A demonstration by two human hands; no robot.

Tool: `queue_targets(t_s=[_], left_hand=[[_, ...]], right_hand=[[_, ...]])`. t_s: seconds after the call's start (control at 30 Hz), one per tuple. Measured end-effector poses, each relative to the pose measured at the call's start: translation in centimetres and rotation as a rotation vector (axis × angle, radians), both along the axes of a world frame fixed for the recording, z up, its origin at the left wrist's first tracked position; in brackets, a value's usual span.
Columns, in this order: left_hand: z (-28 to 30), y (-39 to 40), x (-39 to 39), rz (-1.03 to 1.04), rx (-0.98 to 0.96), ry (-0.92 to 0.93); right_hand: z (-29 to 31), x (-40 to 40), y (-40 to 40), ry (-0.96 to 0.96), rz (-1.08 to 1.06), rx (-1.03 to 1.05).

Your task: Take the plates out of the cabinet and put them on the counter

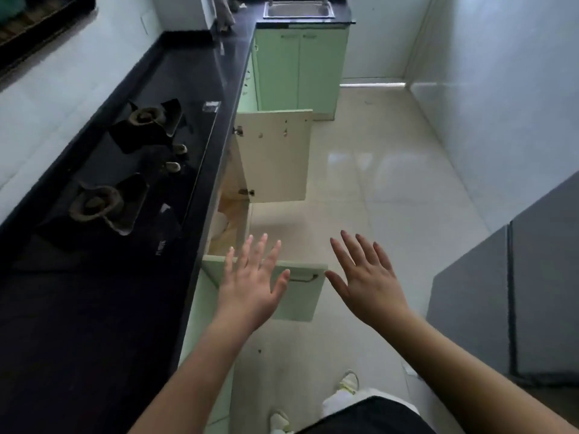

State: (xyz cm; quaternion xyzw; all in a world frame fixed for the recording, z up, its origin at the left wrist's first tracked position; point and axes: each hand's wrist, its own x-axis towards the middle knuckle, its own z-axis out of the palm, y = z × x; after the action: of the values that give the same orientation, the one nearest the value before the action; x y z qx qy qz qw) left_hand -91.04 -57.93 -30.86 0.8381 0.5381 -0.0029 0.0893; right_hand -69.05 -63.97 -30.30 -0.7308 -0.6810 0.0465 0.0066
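The cabinet (230, 214) under the black counter (94, 308) stands with both doors swung out: a far door (275, 155) showing its cream inner face, and a near green door (300, 292) with a metal handle. Inside, a white plate (220, 223) shows partly on the wooden shelf; the rest of the interior is hidden. My left hand (253, 283) hovers flat, fingers spread, over the near door's top edge. My right hand (366, 280) is spread too, just right of that door, holding nothing.
A two-burner gas hob (125, 170) is set into the counter on the left. A steel sink (299, 9) lies at the far end above green cabinets (300, 67). A grey appliance (513, 302) stands at the right. Pale tiled floor (376, 183) runs between; my feet are below.
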Motion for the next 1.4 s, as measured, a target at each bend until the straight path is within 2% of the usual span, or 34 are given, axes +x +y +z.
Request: queue_targets(t_s=[0.3,0.47,0.6,0.97,1.13,1.3,1.4], left_hand=[[0.4,2.2,12.5,-0.254,0.022,0.004],[0.0,3.2,19.1,-0.271,0.092,0.038],[-0.2,3.8,23.2,-0.279,0.068,0.045],[-1.5,7.7,27.2,-0.192,0.049,0.069],[-2.7,12.3,29.0,-0.176,0.045,0.048],[-2.2,19.0,31.4,-0.217,0.007,-0.076],[-1.6,22.5,32.8,-0.232,0.014,-0.052]], right_hand=[[-1.2,10.4,-2.5,0.018,-0.236,0.005],[-1.7,16.5,-2.6,0.044,-0.296,0.014],[-2.2,20.4,-2.1,0.058,-0.305,0.003],[-3.0,24.3,3.7,0.098,-0.237,-0.007],[-3.6,26.2,8.2,0.086,-0.198,-0.030],[-3.0,29.5,13.2,0.038,-0.209,-0.046],[-2.5,31.7,15.9,0.011,-0.218,-0.061]])
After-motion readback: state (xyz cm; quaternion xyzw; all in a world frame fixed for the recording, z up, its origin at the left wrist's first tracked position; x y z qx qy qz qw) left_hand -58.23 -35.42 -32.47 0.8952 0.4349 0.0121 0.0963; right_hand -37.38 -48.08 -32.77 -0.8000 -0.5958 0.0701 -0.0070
